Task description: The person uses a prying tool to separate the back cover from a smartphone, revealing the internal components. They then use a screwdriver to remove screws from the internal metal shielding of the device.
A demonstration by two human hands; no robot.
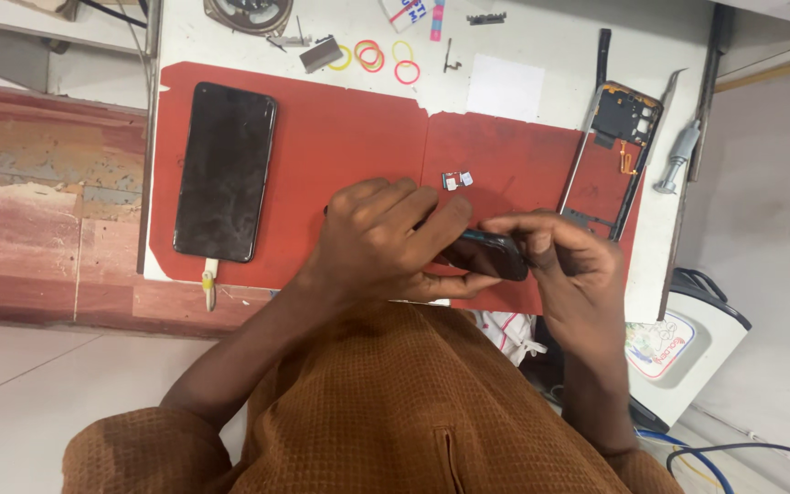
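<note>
While both hands meet over the near edge of the red mat (340,146), the left hand (381,242) and right hand (569,261) pinch a small dark device (491,254) between their fingertips; it may be a phone part. Far left lies a black phone (224,171). A bare phone frame (619,151) rests far right, with tweezers (665,110) just beside it.

Both forearms reaching forward from brown sleeves, left hand (384,240) knuckles up with fingers curled and thumb stretched toward the right, right hand (567,259) bent at the wrist, fingertips pinched together, the two hands nearly touching
</note>
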